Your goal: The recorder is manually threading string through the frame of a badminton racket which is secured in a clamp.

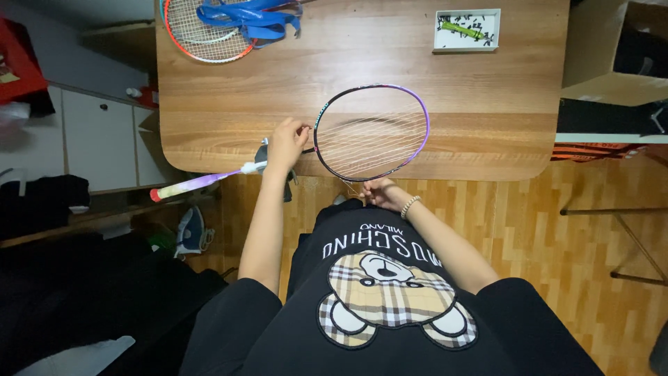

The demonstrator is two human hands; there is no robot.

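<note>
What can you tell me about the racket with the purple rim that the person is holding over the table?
The racket has a thin oval frame, purple on the far side and dark on the near side, with pale strings that look loose and unevenly spaced. Its head lies flat over the wooden table edge; the shaft runs left to a purple-and-yellow grip with a red end, off the table. The left hand grips it at the throat; the right hand pinches string at the near rim.

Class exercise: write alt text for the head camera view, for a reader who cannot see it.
Seen from above, a person's left hand grips a purple-framed badminton racket at its neck on a wooden table, while the right hand pinches loose string at the frame's near edge. Another racket and a small white tray lie at the far side.
</note>
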